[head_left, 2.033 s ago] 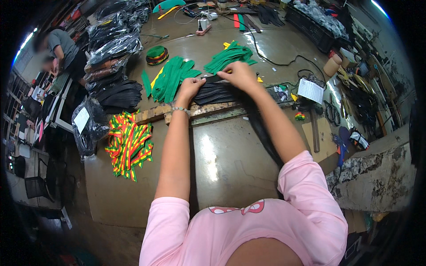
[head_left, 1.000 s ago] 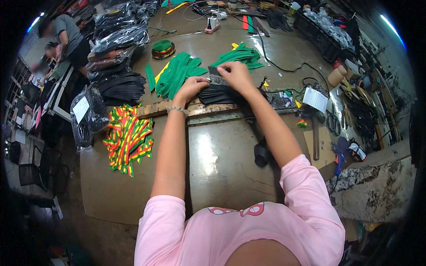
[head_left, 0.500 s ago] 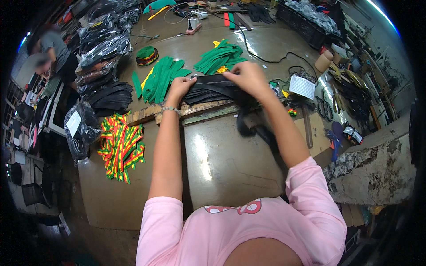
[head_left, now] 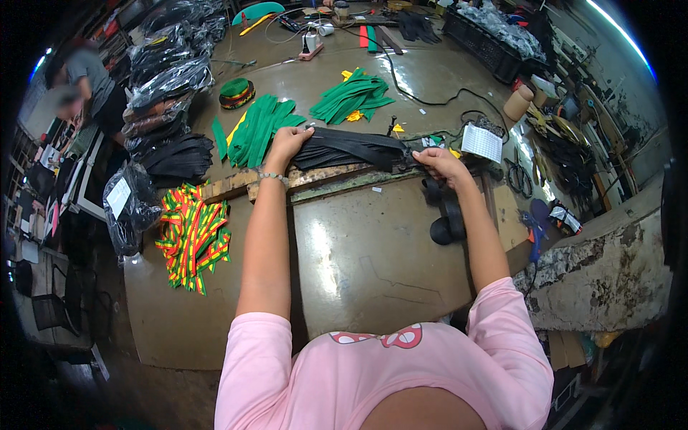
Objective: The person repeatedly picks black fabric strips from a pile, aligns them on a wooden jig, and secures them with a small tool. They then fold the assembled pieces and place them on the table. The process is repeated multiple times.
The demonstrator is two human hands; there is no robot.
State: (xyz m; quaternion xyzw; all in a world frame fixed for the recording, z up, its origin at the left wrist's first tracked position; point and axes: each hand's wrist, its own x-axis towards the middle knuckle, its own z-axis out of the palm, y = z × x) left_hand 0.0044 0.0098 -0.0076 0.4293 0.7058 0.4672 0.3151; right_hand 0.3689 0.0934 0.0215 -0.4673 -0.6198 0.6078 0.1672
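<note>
A bundle of flat black strips [head_left: 351, 148] lies across a worn wooden bar [head_left: 315, 178]. My left hand [head_left: 285, 145] is closed on the bundle's left end, thumb on top. At its other end my right hand [head_left: 443, 165] has its fingers pinched on a black strip. A dark looped length [head_left: 448, 221] hangs below the right hand onto the table; whether it joins the pinched strip I cannot tell. Beyond my left hand lie green strips [head_left: 259, 129], and a second green pile [head_left: 351, 97] is farther back.
Red, yellow and green ribbons [head_left: 192, 240] lie at the left, near a green-topped hat [head_left: 236, 93]. Plastic-wrapped stacks [head_left: 168, 79] line the left edge. At the right are scissors [head_left: 519, 178], a white paper [head_left: 482, 142] and a black crate [head_left: 480, 43]. A person [head_left: 89, 82] stands far left.
My right hand has moved right and toward me, from over the bundle to its right end. The dark loop has shifted right. My left hand stays at the left end.
</note>
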